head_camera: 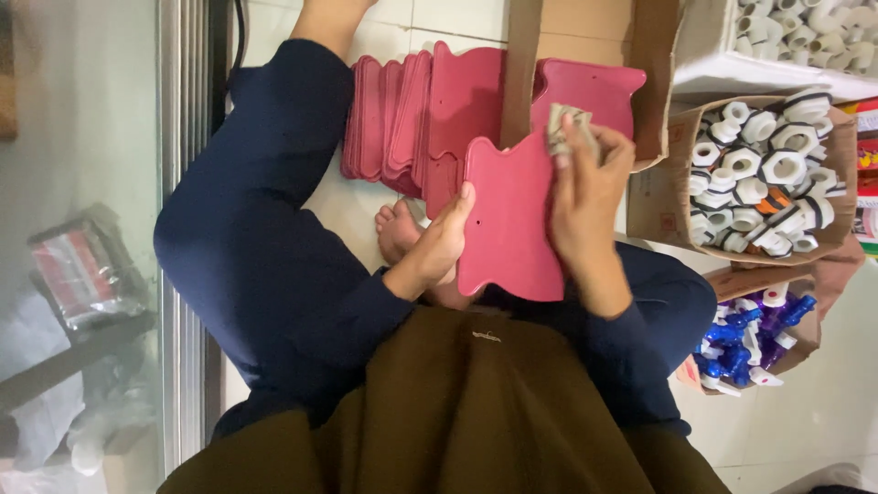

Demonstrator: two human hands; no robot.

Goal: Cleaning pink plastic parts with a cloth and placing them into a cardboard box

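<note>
Far to the left of both hands stands a glass pane with a metal frame [187, 229], and behind it a blurred red-and-white packet [82, 274]. Nearer in, the person's leg in dark blue trousers [265, 210] bends up and over, and a bare foot [395, 229] shows just left of the left hand. The left hand [444, 242] grips the left edge of a pink plastic board [508, 220], thumb lying on its face and fingers curled behind it. Above and behind that hand a stack of the same pink boards [412, 119] stands on edge on the tiled floor, leaning against an open brown carton [594, 46]. The right hand [585, 197] rests on the board's right side with fingers pressed flat, pinching a small folded grey cloth [567, 128] against the top corner. The board is held upright between the two hands, over the lap. To the right of the right hand, a cardboard box of white plastic caps [764, 174] sits open; below it, another box of blue and white spray nozzles [750, 334]. Above those, a white box of white tubes [805, 32] fills the corner.
</note>
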